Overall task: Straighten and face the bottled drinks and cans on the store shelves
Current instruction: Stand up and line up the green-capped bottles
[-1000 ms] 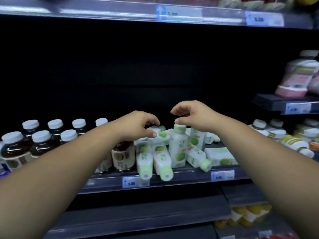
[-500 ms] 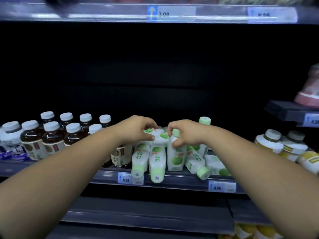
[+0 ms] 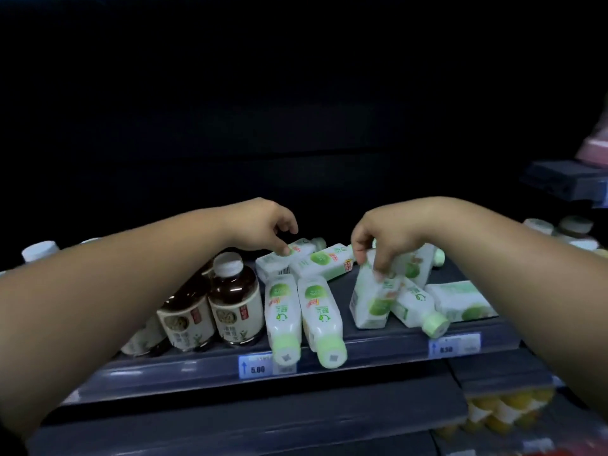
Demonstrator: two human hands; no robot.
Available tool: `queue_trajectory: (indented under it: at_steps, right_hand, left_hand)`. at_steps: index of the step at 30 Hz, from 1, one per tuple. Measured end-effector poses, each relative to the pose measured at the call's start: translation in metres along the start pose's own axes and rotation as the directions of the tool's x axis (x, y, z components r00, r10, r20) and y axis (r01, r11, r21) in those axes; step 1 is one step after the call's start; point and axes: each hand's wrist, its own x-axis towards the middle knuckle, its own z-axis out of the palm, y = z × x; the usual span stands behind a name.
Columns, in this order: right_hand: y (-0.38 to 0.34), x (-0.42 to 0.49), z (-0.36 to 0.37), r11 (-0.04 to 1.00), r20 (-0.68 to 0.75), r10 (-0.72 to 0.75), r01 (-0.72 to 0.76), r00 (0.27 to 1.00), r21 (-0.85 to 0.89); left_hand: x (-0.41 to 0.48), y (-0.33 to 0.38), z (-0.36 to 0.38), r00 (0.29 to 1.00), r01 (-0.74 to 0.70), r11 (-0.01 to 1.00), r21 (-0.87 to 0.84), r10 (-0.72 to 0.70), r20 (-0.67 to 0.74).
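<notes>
Under right hand (image 3: 388,238), bottle (image 3: 371,301) now tilted.

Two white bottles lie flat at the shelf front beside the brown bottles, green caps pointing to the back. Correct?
No. In the head view the two white bottles lie flat beside the brown bottles, but their green caps point forward, over the shelf front, not to the back.

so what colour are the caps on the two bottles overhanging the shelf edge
Light green caps, seen in the head view.
</notes>
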Motion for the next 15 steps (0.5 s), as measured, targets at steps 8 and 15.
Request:
queue_trajectory:
  at_steps: [8,15]
  right_hand:
    - [0.0,0.032,-0.006,0.931,0.003,0.043,-0.041,0.999,0.363]
    - [0.03,0.083,-0.002,0.874,-0.073,0.089,-0.043,0.993,0.485]
  left_hand:
    - [0.056,-0.026,-0.003,0.984,-0.137,0.991,0.005,0.135,0.115]
    - [0.095,-0.05,0.019,0.972,-0.099,0.995,0.003,0.096,0.213]
